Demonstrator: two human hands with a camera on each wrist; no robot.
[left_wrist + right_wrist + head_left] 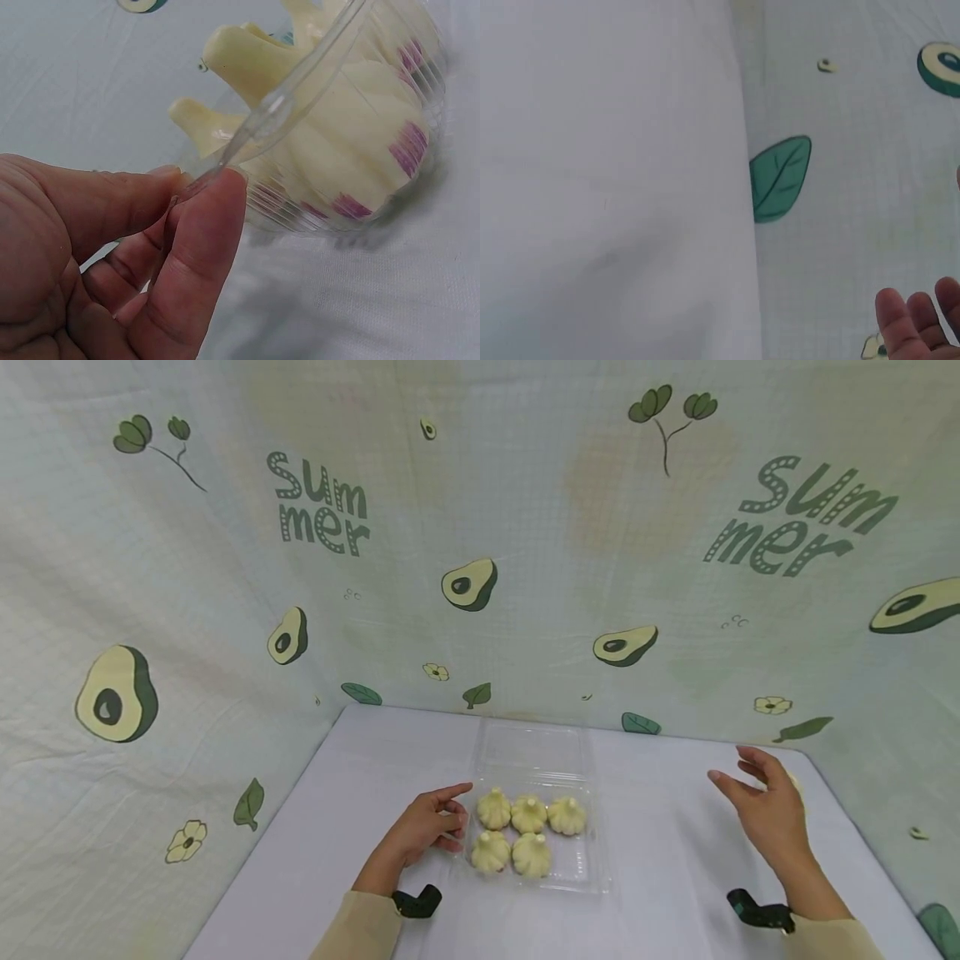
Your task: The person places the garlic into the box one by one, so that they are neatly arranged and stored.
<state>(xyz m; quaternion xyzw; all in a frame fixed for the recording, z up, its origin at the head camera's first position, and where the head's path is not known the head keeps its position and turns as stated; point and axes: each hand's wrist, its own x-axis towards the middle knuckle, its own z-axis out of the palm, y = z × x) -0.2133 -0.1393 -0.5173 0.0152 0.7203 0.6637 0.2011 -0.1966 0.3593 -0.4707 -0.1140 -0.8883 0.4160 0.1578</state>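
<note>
Several pale garlic bulbs [528, 814] sit in two rows inside a clear plastic clamshell box [573, 864], its lid [532, 750] folded back toward the wall. My left hand [429, 828] is at the box's left side. In the left wrist view, thumb and forefinger of the left hand [142, 255] pinch the clear rim, close to garlic with purple patches [337, 142]. Away to the right, my right hand [772, 814] is raised above the table, fingers apart from the thumb. A pale yellow edge shows behind it, mostly hidden. Only some fingertips [896, 319] appear in the right wrist view.
The box stands on a white-covered table [660, 860]. Behind and beside the table hangs a pale cloth [525, 510] printed with avocados, leaves and lettering. Each wrist wears a black strap, such as the left strap [418, 902].
</note>
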